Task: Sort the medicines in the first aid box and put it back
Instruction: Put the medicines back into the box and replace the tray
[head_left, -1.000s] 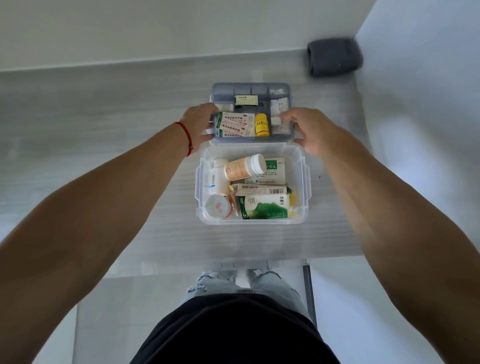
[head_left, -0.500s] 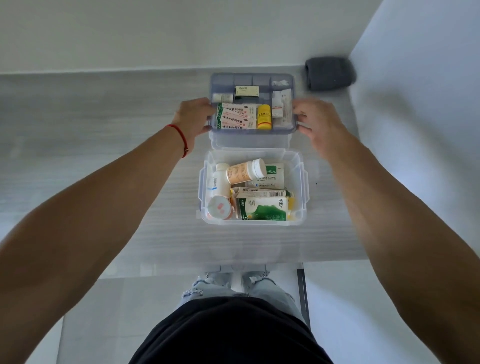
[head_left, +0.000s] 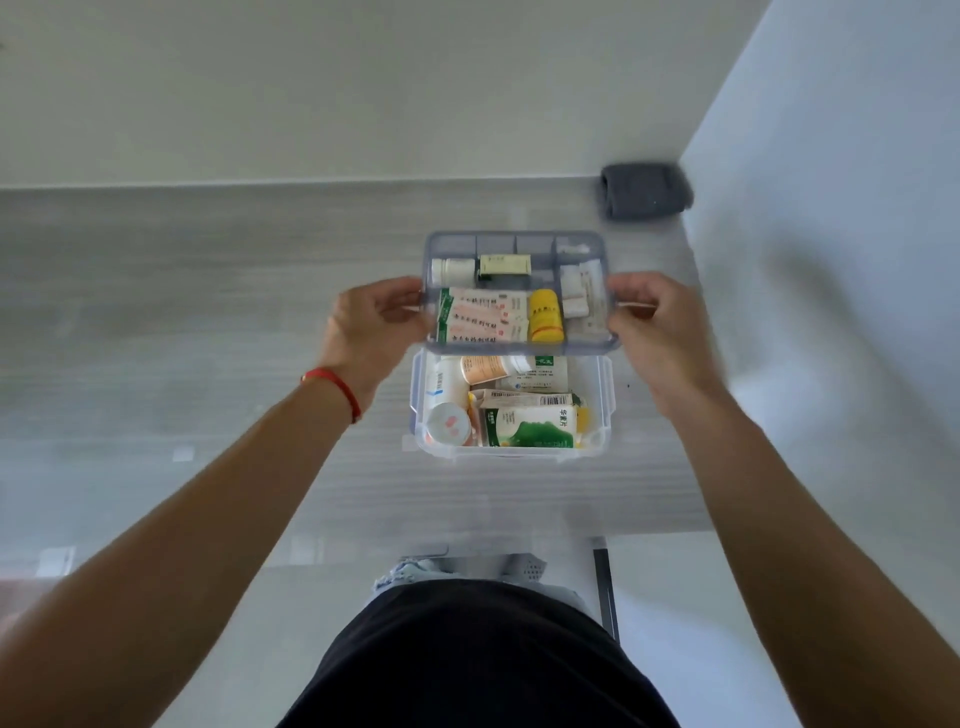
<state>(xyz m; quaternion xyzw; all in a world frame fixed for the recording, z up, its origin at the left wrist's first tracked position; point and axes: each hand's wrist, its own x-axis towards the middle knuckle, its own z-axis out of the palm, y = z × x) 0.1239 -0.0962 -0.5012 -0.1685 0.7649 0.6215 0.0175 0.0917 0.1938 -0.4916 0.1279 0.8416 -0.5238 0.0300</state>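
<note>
The left hand (head_left: 371, 332) gripped the left edge of the grey divided tray (head_left: 452, 244), fingers curled over its rim, and the right hand (head_left: 657, 332) gripped the right edge the same way. Between them the tray sat over the far rim of the clear first aid box (head_left: 605, 415), its near edge overlapping the box opening; whether it rested on the rim or hung just above it could not be told.

In the tray's near compartments lay a stack of pink-and-white sachets (head_left: 480, 322) with green ends, and just to their right a yellow bottle (head_left: 545, 317) on its side. To the right of the bottle were white gauze rolls (head_left: 574, 293) and pale packets. In the far row lay a white bottle (head_left: 452, 270) at the left and a small pale box (head_left: 504, 265) beside it.

The first aid box stood on the grey wood-grain tabletop (head_left: 208, 312), nearer the person than the tray. Inside it, a green-and-white carton (head_left: 530, 426) lay along the near side, a round white lid with pink marks (head_left: 449, 423) sat in the near left corner, and an orange-labelled bottle (head_left: 485, 369) lay tilted toward the far side, partly under the tray.

A red cord bracelet (head_left: 337, 389) circled the left wrist. A dark grey rolled cloth (head_left: 647, 192) lay at the far right corner of the table, against the wall.
</note>
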